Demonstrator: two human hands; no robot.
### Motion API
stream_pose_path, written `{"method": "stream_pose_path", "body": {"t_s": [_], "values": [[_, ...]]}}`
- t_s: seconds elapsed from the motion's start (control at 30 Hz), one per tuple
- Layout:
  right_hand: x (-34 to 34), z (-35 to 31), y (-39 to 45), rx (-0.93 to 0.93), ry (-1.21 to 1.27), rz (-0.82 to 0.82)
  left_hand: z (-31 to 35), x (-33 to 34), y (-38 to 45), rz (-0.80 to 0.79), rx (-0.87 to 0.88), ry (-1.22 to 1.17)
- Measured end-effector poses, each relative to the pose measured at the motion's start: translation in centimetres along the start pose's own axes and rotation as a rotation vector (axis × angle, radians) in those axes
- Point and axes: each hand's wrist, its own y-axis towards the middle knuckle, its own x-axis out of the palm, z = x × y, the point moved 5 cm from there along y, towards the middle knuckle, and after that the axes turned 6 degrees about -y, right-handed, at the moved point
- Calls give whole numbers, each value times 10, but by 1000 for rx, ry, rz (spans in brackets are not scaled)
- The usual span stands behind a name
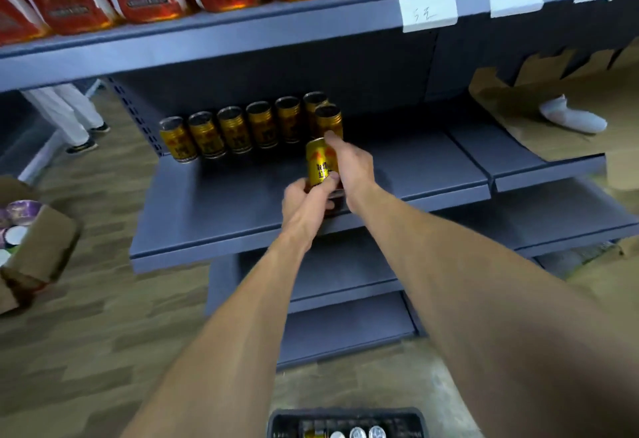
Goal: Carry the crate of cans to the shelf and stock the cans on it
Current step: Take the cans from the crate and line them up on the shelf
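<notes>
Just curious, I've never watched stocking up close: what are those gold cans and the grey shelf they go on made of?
The gold cans look like thin metal with a glossy printed coat: they glint, and ridges ring their upper part. The grey shelf looks like painted sheet metal with a matte finish and folded front edge, though coated board can't be ruled out. The crate below seems to be dark plastic.
</notes>
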Motion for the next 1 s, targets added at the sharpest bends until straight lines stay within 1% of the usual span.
{"method": "stream_pose_path", "body": {"t_s": [0.07, 0.17, 0.27, 0.37, 0.43, 0.57, 0.7, 0.83, 1.0], "values": [[9, 6, 12, 0, 21, -55, -3, -5, 12, 84, 36, 94], [10, 21, 33, 43, 83, -105, -8, -11, 27, 99, 67, 209], [8, 35, 52, 54, 147, -134, -17, -17, 42, 40, 68, 199], [3, 43, 64, 25, 197, -141, -23, -17, 51, -11, 77, 158], [1, 47, 66, 11, 192, -148, -28, -18, 51, -17, 59, 179], [3, 50, 59, -21, 127, -103, -28, -16, 46, 5, 58, 234], [5, 45, 59, -60, 109, -81, -24, -19, 52, 37, 49, 215], [4, 46, 63, -29, 176, -122, -28, -20, 56, 21, 49, 198], [1, 46, 67, -36, 155, -157, -27, -15, 54, 4, 48, 135]]}}
